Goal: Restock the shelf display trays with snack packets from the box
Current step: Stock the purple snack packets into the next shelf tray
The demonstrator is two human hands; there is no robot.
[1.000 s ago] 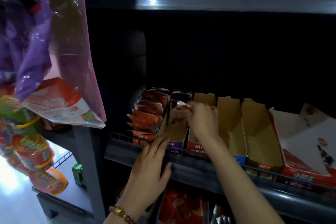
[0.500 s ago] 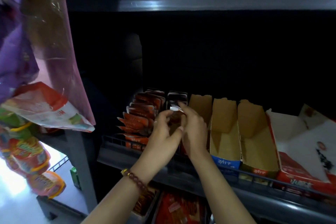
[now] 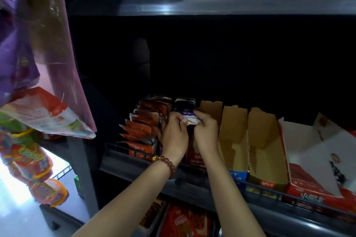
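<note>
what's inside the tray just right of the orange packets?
At its back stand dark packets; the left hand and right hand pinch a purple-white packet over it. The hands hide its middle and front.

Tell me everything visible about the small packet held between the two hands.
The packet is small and glossy, like plastic film: purple on top with white print, white below with a red-orange mark. It is roughly upright, its lower part hidden by fingers. The left hand and right hand pinch it from either side, just in front of a row of dark packets.
</note>
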